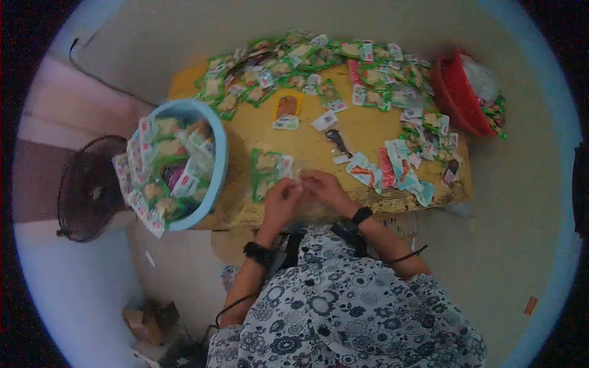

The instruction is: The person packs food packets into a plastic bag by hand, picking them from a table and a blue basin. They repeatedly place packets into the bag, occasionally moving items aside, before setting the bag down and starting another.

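Left hand (281, 199) and right hand (325, 189) meet at the table's (362, 132) near edge, fingers closed on a clear bag (300, 184); green packets (267, 168) lie just beside them.

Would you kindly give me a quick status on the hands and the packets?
Left hand and right hand together at table edge, pinching a clear packet. Green packets beside left hand. Blue basin full, left.

— Where's everything sitting?
— Packets (319, 67) lie along the table's (362, 129) far edge and right side. A basin (211, 184) of packets sits at its left end, a fan (89, 187) left of that.
— And on the right?
— A bowl (457, 98) at the far right corner — both hands (307, 193) meet at the near edge.
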{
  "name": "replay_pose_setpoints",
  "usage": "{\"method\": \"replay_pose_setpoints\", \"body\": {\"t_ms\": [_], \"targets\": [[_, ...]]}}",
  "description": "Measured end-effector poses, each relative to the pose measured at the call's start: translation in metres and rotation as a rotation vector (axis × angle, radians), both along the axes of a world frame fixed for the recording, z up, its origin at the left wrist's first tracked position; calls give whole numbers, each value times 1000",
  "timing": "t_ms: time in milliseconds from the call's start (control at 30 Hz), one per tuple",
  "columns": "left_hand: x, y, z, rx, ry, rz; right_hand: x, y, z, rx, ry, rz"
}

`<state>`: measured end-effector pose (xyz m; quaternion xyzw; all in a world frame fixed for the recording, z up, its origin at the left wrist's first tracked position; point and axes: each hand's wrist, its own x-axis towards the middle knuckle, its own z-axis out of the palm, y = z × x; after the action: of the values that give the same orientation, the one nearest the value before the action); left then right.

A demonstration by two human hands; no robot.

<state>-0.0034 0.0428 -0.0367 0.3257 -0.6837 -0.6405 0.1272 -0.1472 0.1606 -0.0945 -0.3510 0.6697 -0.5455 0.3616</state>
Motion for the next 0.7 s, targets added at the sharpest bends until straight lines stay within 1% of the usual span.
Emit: {"method": "replay_pose_setpoints", "body": {"t_ms": [33, 67, 133, 233, 267, 367, 433, 500, 567, 667, 700], "targets": [[-1, 0, -1, 103, 26, 15, -4, 5, 25, 93, -133, -14], [-1, -1, 2, 99, 31, -6, -10, 11, 41, 180, -273, -28], [-3, -4, 12, 90, 43, -51, -25, 25, 46, 77, -196, -121], [-2, 0, 11, 197, 116, 11, -56, 48, 53, -13, -89, -300], [-2, 0, 14, 194, 83, 12, -67, 56, 56, -31, -58, -362], [-3, 0, 32, 170, 7, 6, -110, 80, 60, 29, -118, -645], [-4, 3, 38, 143, -6, -12, -127, 91, 91, 32, 123, -817], [-4, 5, 34, 164, -13, 17, -151, 108, 99, 31, 397, -931], [-5, 8, 37, 191, -19, 35, -183, 135, 79, 21, 703, -984], [-7, 9, 46, 205, -18, 31, -211, 167, 66, 442, 1076, -914], [-7, 8, 46, 187, -17, 23, -217, 170, 66, 415, 1039, -904]]}}
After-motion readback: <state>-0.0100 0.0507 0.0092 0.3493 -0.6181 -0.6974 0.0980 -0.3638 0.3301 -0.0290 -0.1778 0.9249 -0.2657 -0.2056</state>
